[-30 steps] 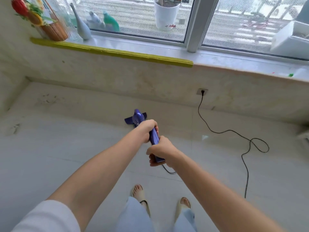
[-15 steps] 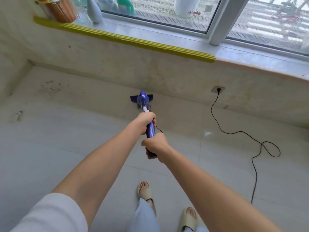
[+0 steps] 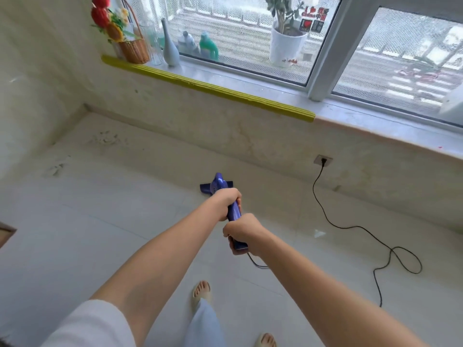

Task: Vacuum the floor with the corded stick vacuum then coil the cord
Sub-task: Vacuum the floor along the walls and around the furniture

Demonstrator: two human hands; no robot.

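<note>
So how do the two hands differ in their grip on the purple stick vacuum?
The left hand grips higher up the purple stick vacuum, nearer its floor head; the right hand grips the handle's end, where the black cord leaves. The left arm reaches further forward. Both curl round the handle.

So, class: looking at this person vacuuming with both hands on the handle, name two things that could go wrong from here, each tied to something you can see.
1. The cord lies in a loose loop on the floor to the person's right; a sandalled foot stepping that way could catch it.
2. Pushing the vacuum further left may tighten the cord and tug the plug from the wall socket.
</note>
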